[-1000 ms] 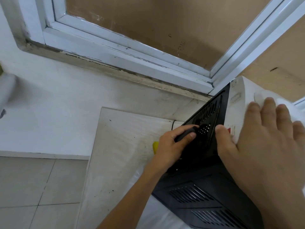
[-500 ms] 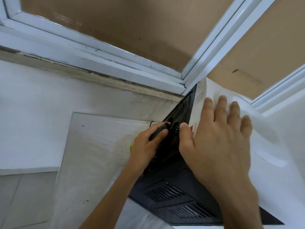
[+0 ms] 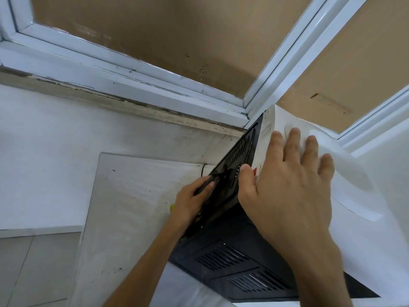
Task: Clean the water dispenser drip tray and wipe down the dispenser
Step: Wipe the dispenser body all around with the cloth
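Head view, looking down the back of the water dispenser (image 3: 358,196): it stands by the window frame (image 3: 141,85), near the corner where two panes meet, over a pale board (image 3: 132,207) that leans against the wall. My right hand (image 3: 287,189) lies flat on its white side panel, fingers straight and spread, thumb hooked onto the edge of the black back panel (image 3: 234,180). That grip is wide; it presses and steadies, and holds nothing. My left hand (image 3: 192,202) is curled round a dark object (image 3: 204,187) against the black panel's outer edge. I cannot tell what that object is, whether cloth, sponge or tool. A bit of yellow shows just beneath that hand.

The drip tray is not in sight from here.

I judge the dispenser to be stiff and fairly heavy, its white shell smooth and likely slippery under a damp palm. The slotted vents (image 3: 225,259) lower down look thin and may flex or catch, so I would keep pressure off them. The firm corner where white side meets black back looks the best place to brace while wiping.
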